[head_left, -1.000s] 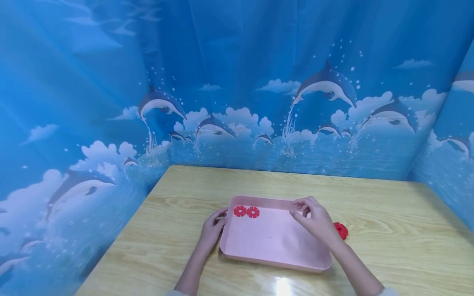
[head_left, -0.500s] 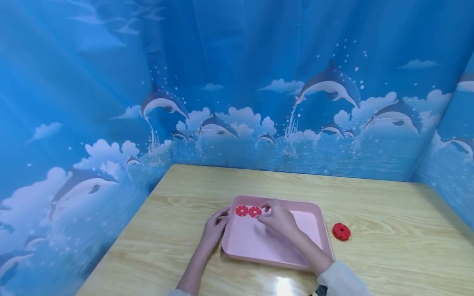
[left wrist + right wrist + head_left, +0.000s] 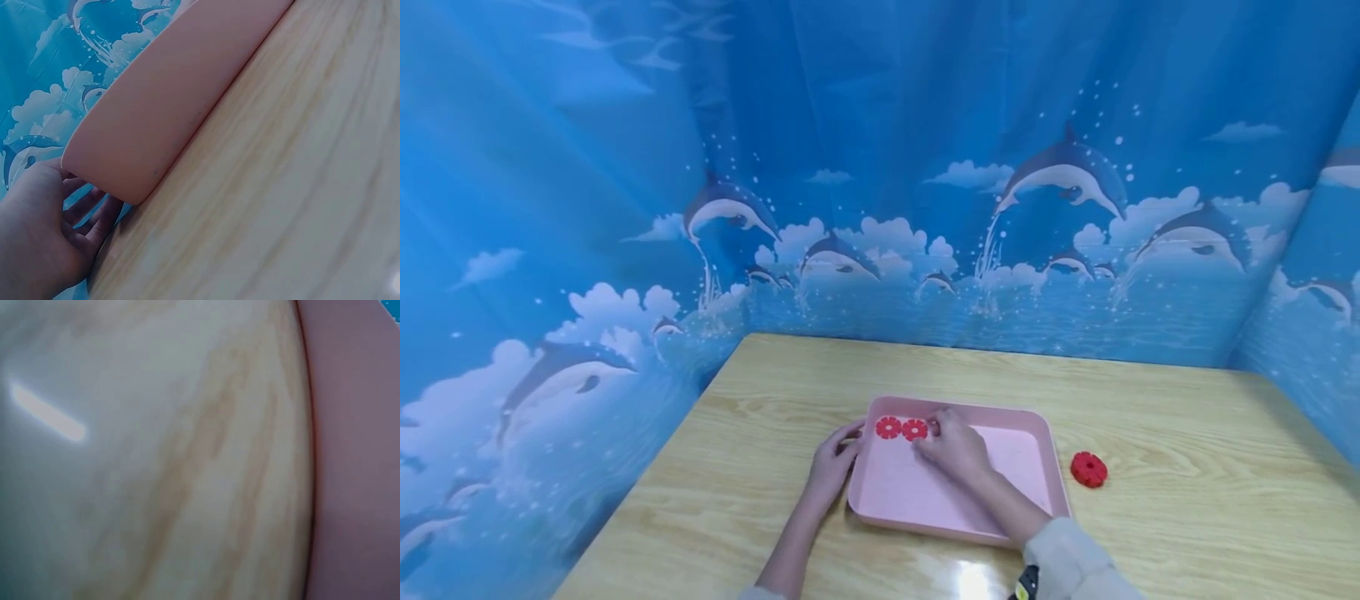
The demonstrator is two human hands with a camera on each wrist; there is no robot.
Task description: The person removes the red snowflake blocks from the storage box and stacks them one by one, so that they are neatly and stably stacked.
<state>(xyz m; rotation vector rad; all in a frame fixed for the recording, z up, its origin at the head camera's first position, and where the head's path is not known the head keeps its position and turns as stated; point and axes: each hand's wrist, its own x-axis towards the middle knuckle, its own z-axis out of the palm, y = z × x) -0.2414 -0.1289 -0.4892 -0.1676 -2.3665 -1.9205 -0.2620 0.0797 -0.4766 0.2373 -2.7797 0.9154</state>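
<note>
A shallow pink tray [image 3: 925, 529] lies on the wooden table. In its far left corner, two red notched discs [image 3: 888, 427] lie side by side. My left hand [image 3: 830, 469] rests against the outside of the tray's left wall, its fingers loosely bent. The left wrist view shows this hand [image 3: 50, 231] at the tray's corner [image 3: 137, 137]. Inside the tray, my right hand [image 3: 958, 446] has curled fingers and a thumb at the right edge of the second disc [image 3: 914, 429]. What lies under that palm is hidden. The right wrist view shows no hand.
A stack of red notched discs [image 3: 1088, 469] stands on the table to the right of the tray. Wooden tabletop [image 3: 1187, 500] extends around the tray, with a light reflection near the front. A blue dolphin-print curtain [image 3: 880, 167] surrounds the table's back and sides.
My right hand has moved left across the tray, from its far right side to the second disc. In the last half second it barely shifts. My left hand stays against the tray.
</note>
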